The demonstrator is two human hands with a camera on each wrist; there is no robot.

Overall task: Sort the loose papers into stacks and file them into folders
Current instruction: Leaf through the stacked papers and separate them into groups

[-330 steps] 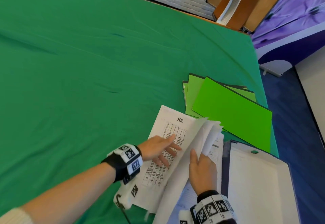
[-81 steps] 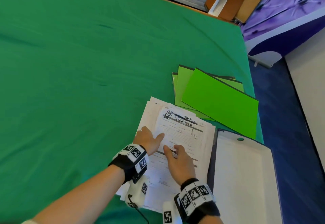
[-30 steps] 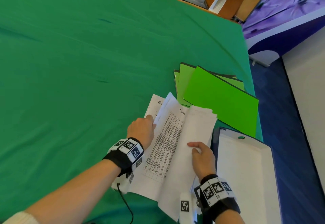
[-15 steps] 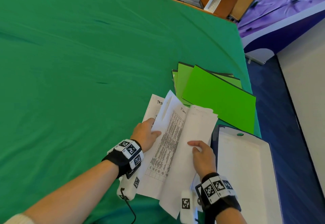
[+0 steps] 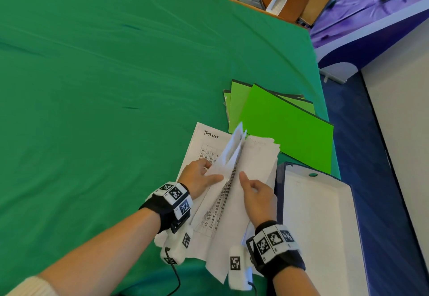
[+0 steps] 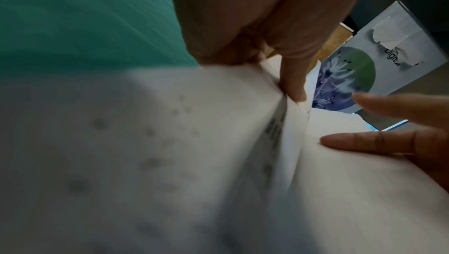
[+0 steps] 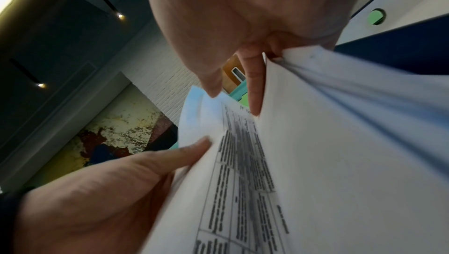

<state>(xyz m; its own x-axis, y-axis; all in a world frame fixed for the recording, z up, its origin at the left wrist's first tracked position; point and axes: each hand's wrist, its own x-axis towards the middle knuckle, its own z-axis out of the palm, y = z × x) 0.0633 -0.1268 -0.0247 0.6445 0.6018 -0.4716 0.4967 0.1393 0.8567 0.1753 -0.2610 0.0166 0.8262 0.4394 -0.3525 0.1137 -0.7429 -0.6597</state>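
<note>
Left hand [image 5: 199,178]: thumb and fingers pinch lifted sheets [image 5: 232,154].
Right hand [image 5: 258,197]: grips papers [image 5: 257,163], near table's [image 5: 116,75] right edge.
Risk: sheets slip, stack fans; categories mix.

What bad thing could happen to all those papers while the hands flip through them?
The lifted sheets that the left hand pinches could slip and fall back, mixing the order. The right hand grips the turned-over pages at one edge, so they might crease or tear. The pile's near end hangs past the green cloth, so some pages may slide off.
</note>
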